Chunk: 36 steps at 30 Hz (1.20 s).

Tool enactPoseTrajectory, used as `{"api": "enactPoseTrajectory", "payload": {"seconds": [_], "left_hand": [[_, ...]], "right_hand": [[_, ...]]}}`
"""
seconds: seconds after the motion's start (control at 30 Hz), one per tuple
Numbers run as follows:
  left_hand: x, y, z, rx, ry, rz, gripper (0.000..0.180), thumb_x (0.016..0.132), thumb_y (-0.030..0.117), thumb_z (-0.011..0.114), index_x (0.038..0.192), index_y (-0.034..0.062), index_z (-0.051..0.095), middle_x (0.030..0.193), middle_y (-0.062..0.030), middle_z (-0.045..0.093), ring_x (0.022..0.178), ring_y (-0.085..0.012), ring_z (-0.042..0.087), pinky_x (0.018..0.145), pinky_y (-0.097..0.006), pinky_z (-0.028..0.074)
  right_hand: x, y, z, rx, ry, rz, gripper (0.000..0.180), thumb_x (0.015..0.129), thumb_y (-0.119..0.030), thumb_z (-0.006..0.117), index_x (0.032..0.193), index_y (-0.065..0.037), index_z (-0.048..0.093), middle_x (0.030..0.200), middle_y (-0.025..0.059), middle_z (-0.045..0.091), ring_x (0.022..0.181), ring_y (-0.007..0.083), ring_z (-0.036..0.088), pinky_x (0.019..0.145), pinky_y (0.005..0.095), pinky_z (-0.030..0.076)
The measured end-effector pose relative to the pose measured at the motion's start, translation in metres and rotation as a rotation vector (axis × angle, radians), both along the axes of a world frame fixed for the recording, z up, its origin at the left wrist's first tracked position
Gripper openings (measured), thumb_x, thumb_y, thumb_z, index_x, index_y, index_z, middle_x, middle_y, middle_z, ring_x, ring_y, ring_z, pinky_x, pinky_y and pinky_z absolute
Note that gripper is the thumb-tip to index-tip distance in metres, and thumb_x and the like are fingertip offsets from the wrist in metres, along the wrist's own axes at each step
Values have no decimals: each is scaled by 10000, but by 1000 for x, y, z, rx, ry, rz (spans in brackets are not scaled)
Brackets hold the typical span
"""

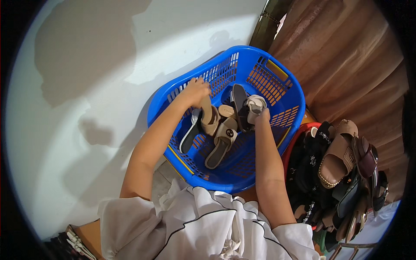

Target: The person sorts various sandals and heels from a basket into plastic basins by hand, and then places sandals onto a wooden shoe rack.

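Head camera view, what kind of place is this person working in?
Probably a home corner or entryway where footwear is kept. A blue plastic basket holding sandals stands by a white wall, a heap of more sandals and shoes lies to the right, and brown corrugated sheeting rises behind.

A pale plastered wall [86, 65] catches bright light and soft shadows; a reddish-brown wooden plank door [346, 56] stands at right.

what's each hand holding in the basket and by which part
The left hand grips a tan sandal by its upper end. The right hand grips a beige sandal by its lower end. Both are inside the blue basket.
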<state>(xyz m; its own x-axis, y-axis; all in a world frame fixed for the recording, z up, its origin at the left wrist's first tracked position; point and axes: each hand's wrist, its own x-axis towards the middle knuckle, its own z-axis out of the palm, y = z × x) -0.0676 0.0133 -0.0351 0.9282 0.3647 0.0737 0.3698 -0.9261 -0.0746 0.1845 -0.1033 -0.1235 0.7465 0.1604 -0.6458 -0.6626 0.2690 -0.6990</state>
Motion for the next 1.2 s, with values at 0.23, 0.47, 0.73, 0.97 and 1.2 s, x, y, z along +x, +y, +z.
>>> {"api": "enactPoseTrajectory", "payload": {"seconds": [0.23, 0.47, 0.73, 0.97, 1.2], "left_hand": [[1, -2, 1, 13, -156, 84, 492, 433, 146, 746, 907, 126, 615, 942, -36, 507, 922, -244, 468, 787, -354, 386], [-13, -3, 13, -5, -237, 99, 526, 423, 160, 768, 923, 122, 610, 944, -27, 523, 935, -226, 477, 786, -354, 388], [-17, -10, 35, -14, -431, 191, 520, 462, 178, 768, 952, 115, 604, 952, -33, 537, 931, -225, 486, 823, -358, 340], [-31, -3, 35, 50, -687, 380, 514, 513, 251, 770, 968, 90, 593, 954, -54, 514, 884, -243, 516, 777, -380, 409], [-11, -6, 24, -86, -695, 347, 519, 552, 238, 757, 996, 55, 563, 961, -83, 499, 839, -280, 551, 717, -380, 471]], "right_hand": [[13, 10, -18, -183, -118, 268, 384, 702, -132, 528, 1026, 75, 524, 987, 149, 554, 782, 251, 591, 656, 358, 488], [6, 11, -19, -178, -173, 249, 373, 724, -117, 499, 1044, 75, 513, 983, 164, 546, 804, 250, 578, 675, 358, 465], [20, 9, -23, -193, -330, 450, 270, 713, -62, 493, 955, 34, 562, 902, 147, 576, 752, 276, 594, 666, 379, 498], [-6, 17, -20, 31, -62, 180, 408, 787, -200, 429, 1102, 57, 469, 1110, 194, 471, 993, 307, 470, 852, 424, 347], [10, 13, -33, -551, 86, 27, 568, 789, -389, 380, 1227, -27, 375, 1333, 204, 231, 1205, 363, 251, 990, 507, 104]]}}
